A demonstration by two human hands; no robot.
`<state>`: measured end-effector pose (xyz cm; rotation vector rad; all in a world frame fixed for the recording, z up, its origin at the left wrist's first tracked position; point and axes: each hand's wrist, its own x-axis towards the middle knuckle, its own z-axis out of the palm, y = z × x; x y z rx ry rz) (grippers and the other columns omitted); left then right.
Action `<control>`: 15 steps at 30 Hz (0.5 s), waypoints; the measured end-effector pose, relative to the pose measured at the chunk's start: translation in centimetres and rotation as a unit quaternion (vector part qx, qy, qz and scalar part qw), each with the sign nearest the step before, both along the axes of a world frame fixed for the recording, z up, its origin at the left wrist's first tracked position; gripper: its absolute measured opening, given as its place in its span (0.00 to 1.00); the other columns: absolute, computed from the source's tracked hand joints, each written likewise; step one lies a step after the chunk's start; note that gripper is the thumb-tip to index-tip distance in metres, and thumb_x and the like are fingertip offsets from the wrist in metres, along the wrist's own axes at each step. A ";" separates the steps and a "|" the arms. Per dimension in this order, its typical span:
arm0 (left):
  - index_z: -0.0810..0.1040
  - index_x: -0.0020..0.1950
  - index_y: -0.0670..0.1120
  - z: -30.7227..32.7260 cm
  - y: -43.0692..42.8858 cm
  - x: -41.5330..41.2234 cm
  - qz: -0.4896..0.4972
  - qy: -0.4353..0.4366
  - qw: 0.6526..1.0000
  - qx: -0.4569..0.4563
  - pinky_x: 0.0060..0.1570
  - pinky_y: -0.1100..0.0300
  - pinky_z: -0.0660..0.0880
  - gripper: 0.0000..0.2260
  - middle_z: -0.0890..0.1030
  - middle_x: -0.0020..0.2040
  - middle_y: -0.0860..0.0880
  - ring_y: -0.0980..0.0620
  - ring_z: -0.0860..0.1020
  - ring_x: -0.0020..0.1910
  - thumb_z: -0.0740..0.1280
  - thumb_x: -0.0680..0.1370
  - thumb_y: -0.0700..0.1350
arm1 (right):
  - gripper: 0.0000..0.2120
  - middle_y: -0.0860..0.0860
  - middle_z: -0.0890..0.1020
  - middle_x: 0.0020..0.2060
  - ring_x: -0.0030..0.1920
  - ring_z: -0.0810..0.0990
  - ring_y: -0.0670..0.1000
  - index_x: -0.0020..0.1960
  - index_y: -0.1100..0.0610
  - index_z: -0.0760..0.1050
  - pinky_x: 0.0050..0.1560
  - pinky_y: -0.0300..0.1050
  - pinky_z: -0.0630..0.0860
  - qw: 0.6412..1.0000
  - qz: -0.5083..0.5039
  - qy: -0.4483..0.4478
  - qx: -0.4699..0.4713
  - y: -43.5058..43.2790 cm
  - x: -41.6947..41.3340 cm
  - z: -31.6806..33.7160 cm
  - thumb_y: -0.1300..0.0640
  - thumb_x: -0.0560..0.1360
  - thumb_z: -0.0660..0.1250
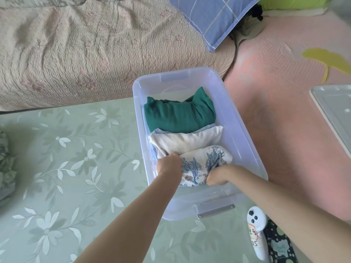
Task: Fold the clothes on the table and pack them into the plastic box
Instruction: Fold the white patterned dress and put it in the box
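A clear plastic box (245, 141) stands at the table's right edge. Inside it, three folded garments stand in a row: a green one (178, 116) at the far end, a white one (190, 141) in the middle, and a blue-flowered white one (203, 164) nearest me. My left hand (168, 164) reaches down along the flowered garment's left side, its fingers hidden between the clothes. My right hand (218, 174) is closed on the flowered garment's right near corner. Both hands are inside the box.
The table carries a green floral cloth (66, 168). A crumpled patterned cloth (5, 164) lies at the left edge. A white controller (256, 234) lies near the box's front right. The box lid (336, 114) rests on the pink bed at right. A sofa is behind.
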<state>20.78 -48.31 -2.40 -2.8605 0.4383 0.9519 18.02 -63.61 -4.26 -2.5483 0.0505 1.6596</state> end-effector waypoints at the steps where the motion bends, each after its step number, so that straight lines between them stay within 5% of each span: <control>1: 0.60 0.70 0.40 0.1 0.1 -0.1 0.003 0.007 1.000 -0.002 0.44 0.60 0.68 0.25 0.78 0.59 0.46 0.46 0.78 0.58 0.65 0.76 0.36 | 0.20 0.58 0.71 0.68 0.68 0.70 0.58 0.70 0.61 0.68 0.64 0.48 0.67 0.999 0.006 0.033 -0.014 0.1 0.2 0.2 0.54 0.80 0.58; 5: 0.60 0.70 0.40 1.2 0.1 -1.1 -0.024 -0.037 0.999 -0.003 0.58 0.58 0.69 0.27 0.71 0.63 0.45 0.46 0.71 0.63 0.67 0.74 0.39 | 0.25 0.56 0.65 0.73 0.68 0.68 0.56 0.75 0.58 0.60 0.65 0.46 0.68 0.996 -0.015 0.080 -0.043 -0.6 0.0 0.6 0.50 0.81 0.54; 8: 0.71 0.60 0.41 2.1 0.0 -2.7 -0.050 -0.083 0.992 -0.082 0.54 0.56 0.73 0.14 0.72 0.57 0.46 0.46 0.72 0.58 0.63 0.75 0.33 | 0.15 0.60 0.75 0.55 0.54 0.74 0.55 0.63 0.64 0.71 0.42 0.42 0.68 0.998 -0.023 0.034 -0.051 -1.4 0.0 1.0 0.62 0.81 0.52; 10: 0.76 0.54 0.40 1.8 -0.1 -3.7 -0.074 0.016 0.991 -0.108 0.48 0.57 0.75 0.09 0.77 0.53 0.44 0.46 0.77 0.54 0.60 0.77 0.34 | 0.10 0.59 0.76 0.46 0.47 0.75 0.54 0.53 0.63 0.75 0.33 0.42 0.63 0.996 0.032 0.051 -0.072 -1.2 -0.3 1.6 0.64 0.80 0.55; 12: 0.76 0.59 0.37 1.4 -0.2 -3.8 -0.087 0.150 0.981 -0.092 0.54 0.56 0.75 0.12 0.79 0.57 0.41 0.45 0.77 0.56 0.57 0.78 0.35 | 0.15 0.59 0.76 0.58 0.46 0.72 0.51 0.63 0.63 0.72 0.39 0.40 0.68 0.995 0.068 0.050 -0.062 -1.0 -0.4 1.4 0.60 0.80 0.56; 14: 0.70 0.67 0.36 1.4 -0.5 -3.5 -0.082 0.196 0.975 -0.069 0.62 0.54 0.71 0.18 0.74 0.65 0.40 0.43 0.73 0.63 0.54 0.78 0.32 | 0.20 0.59 0.72 0.65 0.52 0.71 0.53 0.70 0.63 0.65 0.54 0.47 0.71 0.992 0.095 0.064 -0.055 -0.6 -0.7 1.3 0.62 0.80 0.51; 15: 0.67 0.70 0.35 1.3 -0.7 -3.2 -0.084 0.214 0.972 -0.037 0.65 0.53 0.69 0.19 0.71 0.68 0.39 0.42 0.71 0.66 0.53 0.79 0.32 | 0.21 0.59 0.70 0.68 0.57 0.72 0.55 0.73 0.62 0.63 0.59 0.48 0.69 0.997 0.031 0.059 -0.042 -0.8 -0.6 0.8 0.61 0.80 0.49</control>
